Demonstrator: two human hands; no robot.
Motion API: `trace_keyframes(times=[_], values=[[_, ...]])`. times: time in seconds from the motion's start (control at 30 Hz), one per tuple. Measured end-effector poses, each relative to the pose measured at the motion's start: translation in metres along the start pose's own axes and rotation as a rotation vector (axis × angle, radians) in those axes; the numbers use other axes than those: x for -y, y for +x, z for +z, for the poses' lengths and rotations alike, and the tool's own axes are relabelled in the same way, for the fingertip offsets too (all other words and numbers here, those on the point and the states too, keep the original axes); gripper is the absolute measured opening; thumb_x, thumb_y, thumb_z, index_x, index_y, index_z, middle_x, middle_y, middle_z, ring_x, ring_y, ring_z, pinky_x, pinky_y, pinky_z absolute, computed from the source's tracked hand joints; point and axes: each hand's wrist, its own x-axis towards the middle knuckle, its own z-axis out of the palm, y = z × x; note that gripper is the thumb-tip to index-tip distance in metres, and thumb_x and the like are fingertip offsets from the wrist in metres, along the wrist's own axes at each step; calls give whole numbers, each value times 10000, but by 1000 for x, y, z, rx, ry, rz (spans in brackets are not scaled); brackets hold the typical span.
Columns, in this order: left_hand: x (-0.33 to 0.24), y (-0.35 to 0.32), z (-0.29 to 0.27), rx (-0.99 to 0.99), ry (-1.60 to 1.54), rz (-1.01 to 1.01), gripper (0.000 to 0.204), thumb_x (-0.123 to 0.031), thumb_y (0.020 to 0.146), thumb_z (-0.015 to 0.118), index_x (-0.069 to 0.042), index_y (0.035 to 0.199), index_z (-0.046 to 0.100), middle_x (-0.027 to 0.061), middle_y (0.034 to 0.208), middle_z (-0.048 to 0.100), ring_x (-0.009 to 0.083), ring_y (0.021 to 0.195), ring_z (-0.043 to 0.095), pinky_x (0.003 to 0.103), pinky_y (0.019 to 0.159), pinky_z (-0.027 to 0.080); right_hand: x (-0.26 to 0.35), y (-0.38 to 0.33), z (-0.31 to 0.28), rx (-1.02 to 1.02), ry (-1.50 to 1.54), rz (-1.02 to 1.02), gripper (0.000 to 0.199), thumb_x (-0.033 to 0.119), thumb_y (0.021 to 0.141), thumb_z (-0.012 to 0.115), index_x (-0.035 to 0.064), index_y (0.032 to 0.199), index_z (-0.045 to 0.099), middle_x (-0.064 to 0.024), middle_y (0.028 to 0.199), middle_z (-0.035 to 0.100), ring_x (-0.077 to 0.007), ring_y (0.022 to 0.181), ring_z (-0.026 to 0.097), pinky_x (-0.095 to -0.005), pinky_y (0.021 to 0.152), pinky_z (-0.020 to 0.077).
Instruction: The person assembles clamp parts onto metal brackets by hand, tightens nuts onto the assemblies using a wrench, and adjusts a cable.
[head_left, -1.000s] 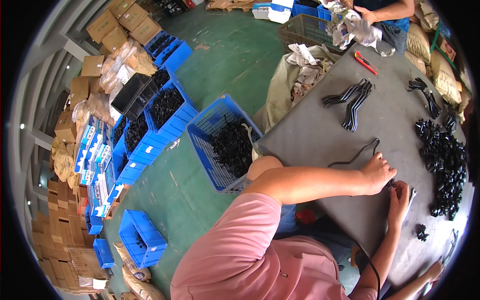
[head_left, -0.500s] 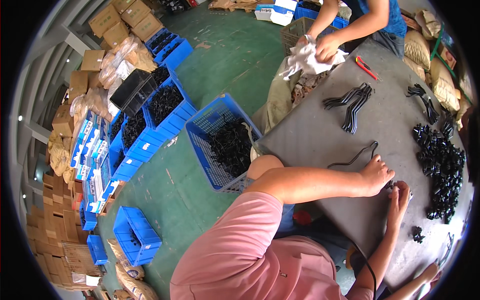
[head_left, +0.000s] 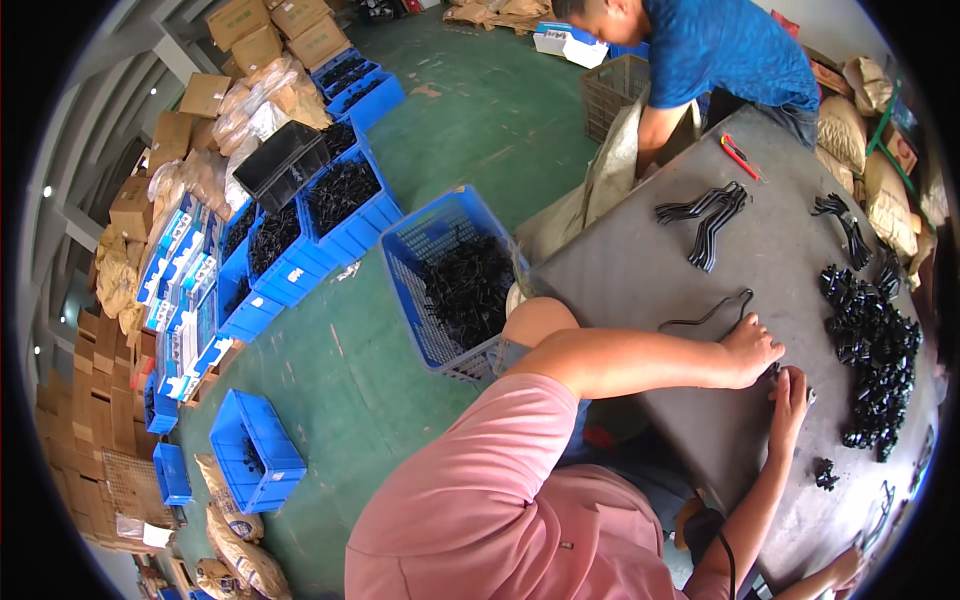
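My left hand (head_left: 753,352) is closed over the table, gripping a bent black rod (head_left: 705,318) whose looped part sticks out beyond the fingers. My right hand (head_left: 789,398) is close beside it, fingers pinched together. A small dark part shows between the two hands, and something small and silvery peeks out by the right fingers; I cannot make out either. To the right lies a heap of small shiny black parts (head_left: 872,360), with a small cluster of black pieces (head_left: 825,474) nearer me. Bundles of bent black rods (head_left: 705,222) lie farther back.
A red cutter-like tool (head_left: 738,155) lies at the table's far edge. Another person in blue (head_left: 735,60) reaches into a sack (head_left: 610,170) there. A blue crate (head_left: 395,290) of black parts stands left of the table. At lower right is another person's hand (head_left: 848,568).
The co-worker has lowered the white cloth-like material out of sight and now bends with an arm in the sack. My view has shifted slightly; my hands stay close together.
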Motion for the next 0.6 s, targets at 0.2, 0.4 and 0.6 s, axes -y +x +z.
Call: trace_keyframes(times=[0.2, 0.4, 0.6], values=[[-4, -22, 6, -157, -48, 11, 209, -144, 847, 612, -116, 1053, 636, 109, 860, 711, 304, 919, 690, 470, 924, 415, -17, -9, -1, 78, -94, -28, 162, 168, 1036, 571, 8, 1053, 594, -48, 833, 600, -123, 726, 556, -306, 667, 466], [-1, -24, -14, -173, -50, 1, 278, -175, 809, 682, -139, 1084, 666, 101, 842, 730, 332, 864, 718, 482, 862, 482, -8, -11, -6, 119, 4, -73, 184, 84, 908, 677, 14, 1060, 602, -73, 909, 626, -167, 866, 594, -330, 792, 500], [2, -2, -23, -15, 149, 173, 343, -167, 828, 667, -156, 1170, 641, 95, 984, 745, 296, 939, 711, 459, 863, 490, -35, 6, -3, -158, -258, -325, 207, 147, 878, 650, 28, 1033, 583, -182, 1015, 621, -392, 940, 630, -445, 812, 517]])
